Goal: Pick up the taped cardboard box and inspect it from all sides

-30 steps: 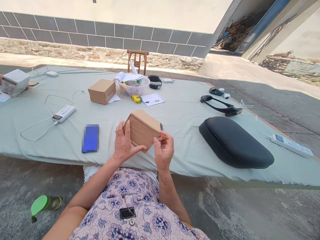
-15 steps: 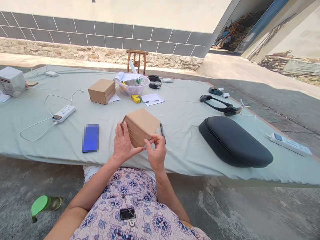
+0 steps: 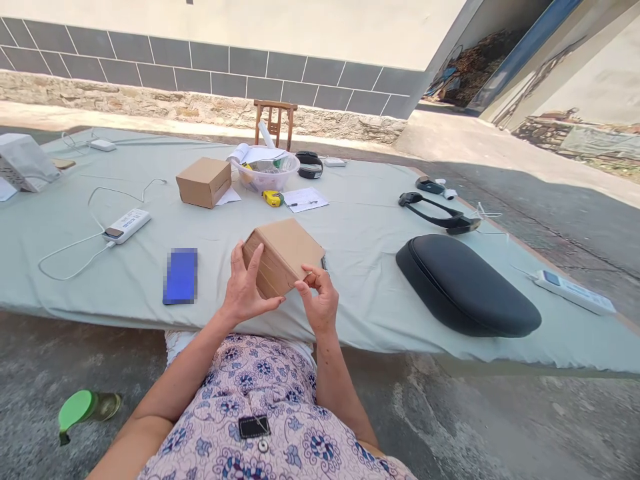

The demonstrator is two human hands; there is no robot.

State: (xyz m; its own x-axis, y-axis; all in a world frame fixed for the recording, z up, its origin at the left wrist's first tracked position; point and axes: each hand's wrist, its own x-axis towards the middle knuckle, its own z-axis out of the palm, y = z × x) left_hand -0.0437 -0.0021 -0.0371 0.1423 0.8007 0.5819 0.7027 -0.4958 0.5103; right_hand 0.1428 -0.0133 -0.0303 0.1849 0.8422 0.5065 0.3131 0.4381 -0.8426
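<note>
A brown cardboard box stands at an angle on the table in front of me, with its side seam facing me. My left hand grips its left side, fingers spread against the cardboard and thumb stretched along the lower front. At the right front corner my right hand holds the box edge, thumb and forefinger close together there and the other fingers curled. Just behind the right hand a black marker lies partly hidden by the box.
A second cardboard box, a plastic basket and a yellow tape measure lie farther back. To the left are a blue pixelated item and a white power bank. A black case sits to the right.
My right hand has shifted slightly right along the box corner, and its fingers have lifted a little. The left thumb has moved slightly left. At the far left the white box has tilted.
</note>
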